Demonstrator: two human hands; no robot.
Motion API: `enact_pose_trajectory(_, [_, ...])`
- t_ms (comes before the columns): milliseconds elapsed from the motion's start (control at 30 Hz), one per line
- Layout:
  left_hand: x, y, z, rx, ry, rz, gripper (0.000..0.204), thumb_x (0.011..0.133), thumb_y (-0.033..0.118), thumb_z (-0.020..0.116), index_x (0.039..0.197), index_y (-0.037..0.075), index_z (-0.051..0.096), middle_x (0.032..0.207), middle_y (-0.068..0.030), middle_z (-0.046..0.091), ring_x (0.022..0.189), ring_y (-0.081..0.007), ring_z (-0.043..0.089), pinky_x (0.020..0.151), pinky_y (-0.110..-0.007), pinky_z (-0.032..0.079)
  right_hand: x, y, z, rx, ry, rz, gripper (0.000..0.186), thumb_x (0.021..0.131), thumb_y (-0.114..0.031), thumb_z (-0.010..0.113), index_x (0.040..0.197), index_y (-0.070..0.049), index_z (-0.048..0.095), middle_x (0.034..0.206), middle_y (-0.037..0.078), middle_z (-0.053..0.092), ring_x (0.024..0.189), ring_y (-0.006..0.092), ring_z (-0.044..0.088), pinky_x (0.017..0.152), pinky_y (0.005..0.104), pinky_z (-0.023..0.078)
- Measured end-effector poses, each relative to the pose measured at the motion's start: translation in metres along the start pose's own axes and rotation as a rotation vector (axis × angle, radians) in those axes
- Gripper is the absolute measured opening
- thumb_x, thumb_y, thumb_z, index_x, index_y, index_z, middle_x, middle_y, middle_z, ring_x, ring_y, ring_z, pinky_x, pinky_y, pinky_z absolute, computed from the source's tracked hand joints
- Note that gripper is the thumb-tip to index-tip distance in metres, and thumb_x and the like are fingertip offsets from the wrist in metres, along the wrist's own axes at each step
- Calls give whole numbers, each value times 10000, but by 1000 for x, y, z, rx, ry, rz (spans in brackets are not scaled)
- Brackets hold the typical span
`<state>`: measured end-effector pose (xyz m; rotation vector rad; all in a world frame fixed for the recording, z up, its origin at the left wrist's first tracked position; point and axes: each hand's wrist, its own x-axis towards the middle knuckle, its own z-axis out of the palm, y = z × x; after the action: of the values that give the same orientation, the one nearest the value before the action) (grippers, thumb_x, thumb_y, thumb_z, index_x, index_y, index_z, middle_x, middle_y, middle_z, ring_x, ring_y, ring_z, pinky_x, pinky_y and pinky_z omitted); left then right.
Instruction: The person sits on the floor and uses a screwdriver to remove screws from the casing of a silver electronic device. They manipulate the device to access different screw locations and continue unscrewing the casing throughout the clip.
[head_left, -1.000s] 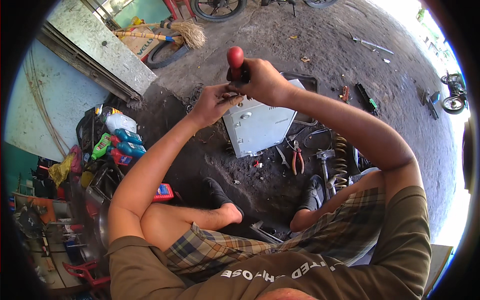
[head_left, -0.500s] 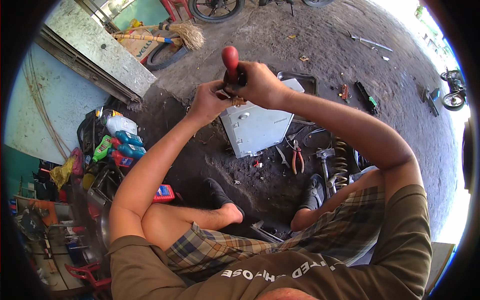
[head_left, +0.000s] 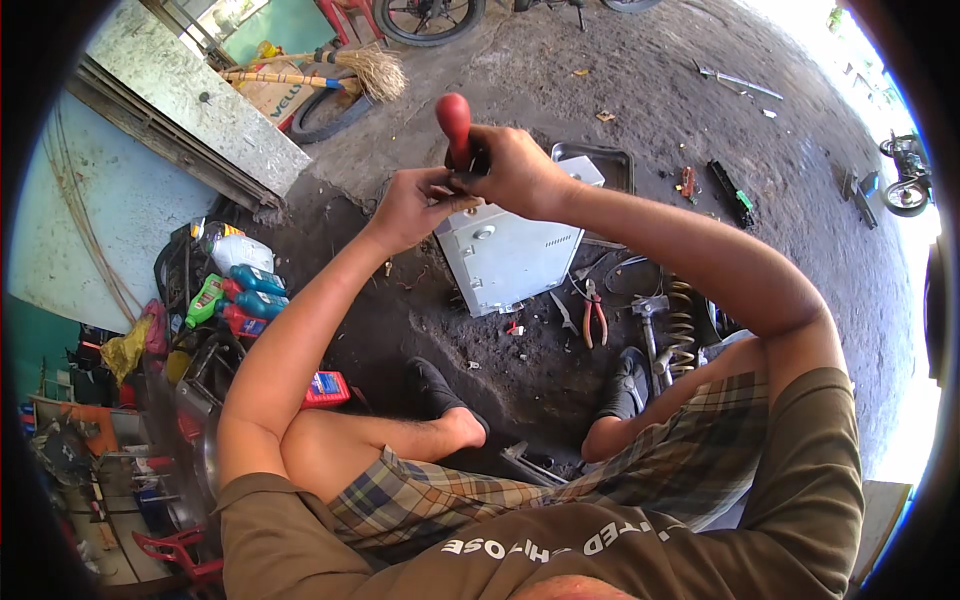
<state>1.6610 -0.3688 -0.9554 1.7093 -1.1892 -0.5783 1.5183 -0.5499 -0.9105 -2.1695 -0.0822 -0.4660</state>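
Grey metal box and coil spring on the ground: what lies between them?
In the head view, between the grey metal box and the coil spring lie red-handled pliers and a hammer on dirt.

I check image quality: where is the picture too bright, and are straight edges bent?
Head view: glare washes out the right rim near the small motorbike; the wall panel edges bow from fisheye distortion; both hands on the red-handled tool stay sharp, evenly lit.

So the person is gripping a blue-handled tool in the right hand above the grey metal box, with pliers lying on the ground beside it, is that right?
Not quite: the handle is red, not blue. The head view shows the right hand gripping a red-handled tool above the grey metal box, the left hand meeting it, and red-handled pliers on the ground beside the box.
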Motion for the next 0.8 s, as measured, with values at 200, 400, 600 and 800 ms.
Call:
enact_pose_trajectory(200, [2,7,1,116,12,82,376,864,163,930,1182,36,773,993,-2,779,853,-84,687,780,-298,569,-1,-2,-1,-15,-3,25,264,887,-142,800,1101,-3,730,953,158,789,863,257,789,826,410,616])
enact_pose_trajectory(400, [3,9,8,120,52,29,361,871,149,924,1182,40,775,1000,-3,789,878,-83,708,790,-307,582,-2,4,3,-5,30,-5,242,895,-135,798,1083,0,727,930,160,781,858,236,788,816,402,613])
enact_pose_trajectory(600, [1,5,1,55,15,16,353,849,175,949,1130,45,779,994,-4,791,867,-79,704,789,-297,579,-3,1,3,20,14,45,242,894,-147,809,1071,-4,727,942,170,777,879,254,786,827,411,608])
enact_pose_trajectory(800, [3,31,-5,391,-77,33,343,888,130,893,1184,31,750,1091,-66,758,989,-152,724,874,-348,584,-3,4,3,-64,31,-8,257,894,-140,827,1099,-10,740,965,148,798,891,221,783,838,412,610])
